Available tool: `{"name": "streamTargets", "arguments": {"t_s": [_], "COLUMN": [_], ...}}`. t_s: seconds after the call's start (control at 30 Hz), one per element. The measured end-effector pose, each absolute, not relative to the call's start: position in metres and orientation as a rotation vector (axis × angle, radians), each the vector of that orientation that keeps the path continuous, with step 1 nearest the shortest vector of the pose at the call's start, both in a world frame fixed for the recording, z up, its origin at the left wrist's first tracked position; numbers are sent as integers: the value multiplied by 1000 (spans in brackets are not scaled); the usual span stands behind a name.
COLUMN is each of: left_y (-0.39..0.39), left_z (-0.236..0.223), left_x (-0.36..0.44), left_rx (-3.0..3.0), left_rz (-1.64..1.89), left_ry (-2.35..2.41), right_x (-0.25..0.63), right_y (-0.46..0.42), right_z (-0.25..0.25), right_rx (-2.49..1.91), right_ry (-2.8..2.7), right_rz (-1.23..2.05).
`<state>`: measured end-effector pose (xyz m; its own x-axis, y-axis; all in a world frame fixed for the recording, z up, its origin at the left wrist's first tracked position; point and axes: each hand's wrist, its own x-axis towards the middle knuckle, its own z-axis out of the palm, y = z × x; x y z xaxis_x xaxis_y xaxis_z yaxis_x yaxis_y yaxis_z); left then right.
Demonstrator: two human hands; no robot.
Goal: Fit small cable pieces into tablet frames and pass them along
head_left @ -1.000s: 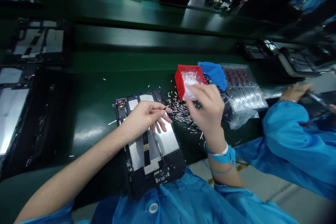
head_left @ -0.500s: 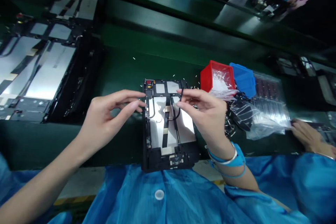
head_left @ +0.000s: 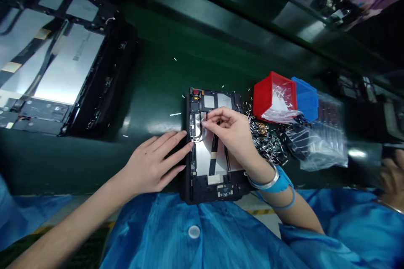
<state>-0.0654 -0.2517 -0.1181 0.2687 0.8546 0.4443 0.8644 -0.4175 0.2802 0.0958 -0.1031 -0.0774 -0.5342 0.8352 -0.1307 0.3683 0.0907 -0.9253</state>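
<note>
An opened tablet [head_left: 203, 155] with silver battery plates and black ribbon strips lies in front of me. My left hand [head_left: 159, 159] is open, palm down, its fingers spread and the fingertips at the tablet's left edge. Over the tablet's upper middle, my right hand [head_left: 230, 130] pinches a thin black cable [head_left: 206, 115] between thumb and forefinger. The cable's lower part is hard to tell from a curved black wire [head_left: 200, 128] along the tablet's left side. My right hand covers part of the battery plates. A blue band circles the right wrist.
Right of the tablet lie a heap of small metallic and black parts [head_left: 268, 143], a red bin [head_left: 263, 98], a blue bin [head_left: 307, 101] and a clear plastic tray [head_left: 331, 126]. Stacked larger tablets [head_left: 78, 71] stand at left. A co-worker's hand [head_left: 393, 176] shows at far right.
My right hand has moved left across the tablet with the black cable. My left hand has lowered and spread flat along the tablet's left edge. The view has shifted slightly.
</note>
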Motion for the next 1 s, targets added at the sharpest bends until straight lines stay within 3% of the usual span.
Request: {"name": "streamTargets", "arguments": {"t_s": [0.37, 0.6, 1.0], "left_y": [-248, -250, -235], "left_z": [-116, -117, -108], "left_x": [-62, -60, -60], "left_rx": [-2458, -2446, -2492], "left_rz": [-773, -836, -668], "left_ry": [-1666, -1712, -1580], "right_x": [96, 98, 95], "right_y": [-94, -87, -77], "right_z": [-63, -63, -69], "right_rx": [-1061, -1034, -1093], "right_ry": [-2282, -2430, -2340], "right_rz": [1297, 1031, 1301]}}
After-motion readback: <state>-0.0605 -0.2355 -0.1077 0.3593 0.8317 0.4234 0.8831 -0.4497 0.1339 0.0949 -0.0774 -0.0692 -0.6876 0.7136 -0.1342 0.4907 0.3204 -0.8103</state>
